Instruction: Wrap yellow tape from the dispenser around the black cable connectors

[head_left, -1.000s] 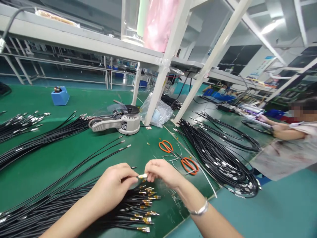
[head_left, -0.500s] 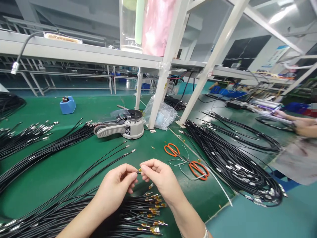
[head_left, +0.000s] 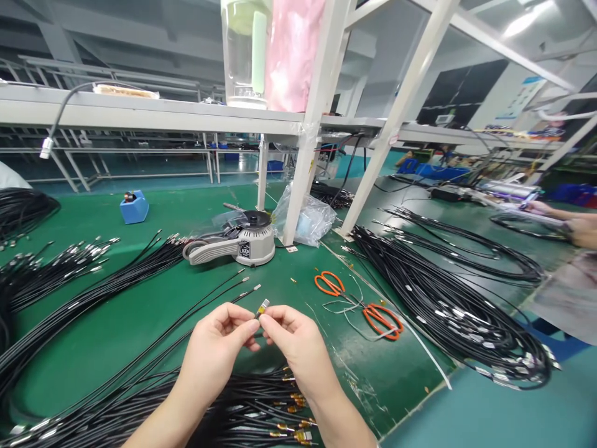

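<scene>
Between my two hands is the end of a black cable, its metal connector (head_left: 265,305) pointing up and away with yellow tape just behind it. My left hand (head_left: 219,339) pinches it between thumb and forefinger. Fingertips of my right hand (head_left: 291,339) close on the same end from the other side. Below my wrists lies a bundle of black cables (head_left: 252,398), many of their ends wrapped in amber tape. Just beyond my hands, a few loose cable ends (head_left: 245,280) rest on the green table (head_left: 186,280).
Orange-handled scissors (head_left: 329,284) lie to the right beside a thin grey cord. A round tape dispenser (head_left: 254,239) stands ahead, near a white post (head_left: 298,186). Coiled black cables (head_left: 433,305) cover the right side; a co-worker's arm (head_left: 555,214) reaches in there. A blue holder (head_left: 135,207) sits back left.
The connector, mostly covered by my fingers before, now sticks up between them. My right hand has shifted slightly left and down, with the fingertips of both hands closer together. The view has shifted slightly.
</scene>
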Action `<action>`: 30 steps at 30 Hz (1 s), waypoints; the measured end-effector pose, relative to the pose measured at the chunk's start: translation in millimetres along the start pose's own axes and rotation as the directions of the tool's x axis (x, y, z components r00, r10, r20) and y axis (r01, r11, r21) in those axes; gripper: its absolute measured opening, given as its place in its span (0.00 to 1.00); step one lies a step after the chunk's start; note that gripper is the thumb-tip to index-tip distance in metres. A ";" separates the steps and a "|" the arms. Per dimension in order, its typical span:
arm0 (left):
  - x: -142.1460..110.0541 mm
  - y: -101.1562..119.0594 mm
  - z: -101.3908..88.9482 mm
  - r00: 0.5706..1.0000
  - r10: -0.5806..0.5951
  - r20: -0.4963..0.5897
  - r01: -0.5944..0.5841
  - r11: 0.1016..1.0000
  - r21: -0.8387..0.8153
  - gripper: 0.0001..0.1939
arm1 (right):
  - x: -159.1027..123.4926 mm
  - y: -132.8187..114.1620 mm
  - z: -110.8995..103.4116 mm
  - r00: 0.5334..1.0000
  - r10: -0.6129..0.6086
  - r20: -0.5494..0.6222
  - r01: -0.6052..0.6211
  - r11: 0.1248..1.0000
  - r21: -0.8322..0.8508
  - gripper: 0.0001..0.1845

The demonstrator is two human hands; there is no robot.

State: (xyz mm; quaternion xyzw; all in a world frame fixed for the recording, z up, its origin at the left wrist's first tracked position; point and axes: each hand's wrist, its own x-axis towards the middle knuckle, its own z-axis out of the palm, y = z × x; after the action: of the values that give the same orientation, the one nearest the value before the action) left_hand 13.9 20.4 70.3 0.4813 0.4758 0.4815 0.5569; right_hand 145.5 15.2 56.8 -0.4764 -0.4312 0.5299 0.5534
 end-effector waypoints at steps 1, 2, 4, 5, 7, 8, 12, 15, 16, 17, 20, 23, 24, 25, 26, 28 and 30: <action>-0.5 -0.4 0.6 1.000 0.007 -0.002 -0.007 1.000 0.004 0.10 | -0.3 0.6 1.1 1.000 -0.003 -0.014 0.003 1.000 0.004 0.09; -0.9 -0.6 1.2 1.000 0.010 -0.001 -0.010 1.000 0.008 0.10 | -0.6 1.0 1.9 1.000 -0.006 -0.022 0.006 1.000 0.005 0.08; -1.4 -0.5 1.8 1.000 0.012 -0.001 -0.012 1.000 0.023 0.09 | -1.0 1.7 2.9 1.000 -0.016 -0.027 0.016 1.000 0.005 0.08; -1.7 -0.1 1.9 1.000 0.013 -0.005 -0.013 0.999 0.031 0.09 | -1.3 2.0 3.2 0.999 -0.023 -0.026 0.023 1.000 0.005 0.08; -2.2 0.9 1.8 1.000 0.015 -0.017 -0.014 0.999 0.045 0.09 | -1.8 2.7 3.7 0.999 -0.038 -0.024 0.038 0.999 0.001 0.08; -2.5 1.4 1.7 1.000 0.014 -0.023 -0.013 0.999 0.051 0.08 | -2.0 2.9 4.0 0.999 -0.045 -0.026 0.045 0.999 -0.005 0.08; -3.7 3.1 2.0 1.000 0.008 -0.027 -0.006 0.998 0.069 0.09 | -2.5 2.0 4.7 0.997 -0.067 -0.044 0.065 0.996 -0.056 0.07; -3.2 4.1 2.4 1.000 0.007 -0.026 -0.005 0.997 0.073 0.08 | -1.9 -0.5 5.8 0.996 -0.081 -0.045 0.078 0.994 -0.070 0.07; -2.7 4.4 2.4 1.000 0.005 -0.027 -0.004 0.998 0.065 0.09 | -1.5 -1.2 6.3 0.996 -0.083 -0.044 0.080 0.995 -0.065 0.07; -2.0 4.6 2.4 1.000 0.002 -0.027 0.000 0.999 0.051 0.09 | -1.0 -1.7 7.0 0.996 -0.081 -0.043 0.078 0.996 -0.050 0.06; 0.5 3.8 1.1 0.999 -0.035 -0.007 0.035 0.999 -0.025 0.11 | 0.9 -1.1 9.7 0.997 -0.065 -0.053 0.067 0.997 0.031 0.06; 2.6 0.8 -1.4 0.995 -0.074 0.060 0.082 0.986 -0.143 0.12 | 2.6 2.6 12.4 0.998 -0.045 -0.049 0.049 0.994 0.101 0.05; 3.1 -0.5 -2.3 0.993 -0.083 0.087 0.098 0.977 -0.188 0.12 | 3.2 4.3 13.1 0.998 -0.037 -0.043 0.042 0.992 0.117 0.04; 3.7 -1.6 -3.1 0.990 -0.091 0.110 0.114 0.966 -0.231 0.12 | 3.7 6.1 13.6 0.999 -0.028 -0.036 0.033 0.990 0.137 0.04; 4.4 -2.6 -3.9 0.986 -0.102 0.129 0.134 0.954 -0.269 0.12 | 4.2 7.8 14.1 0.999 -0.018 -0.029 0.022 0.987 0.159 0.04; 6.0 -4.3 -5.3 0.979 -0.130 0.159 0.176 0.930 -0.323 0.11 | 5.0 10.6 14.7 1.000 0.004 -0.010 -0.002 0.978 0.207 0.05; 8.1 -5.8 -6.7 0.966 -0.151 0.208 0.217 0.912 -0.349 0.11 | 5.5 12.5 15.4 1.000 0.025 0.017 -0.028 0.966 0.256 0.06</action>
State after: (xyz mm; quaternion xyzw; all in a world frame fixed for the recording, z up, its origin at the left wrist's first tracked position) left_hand 8.3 28.6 63.4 0.3616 0.3690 0.4629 0.7203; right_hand 128.5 21.6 47.0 -0.4031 -0.3568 0.5917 0.6001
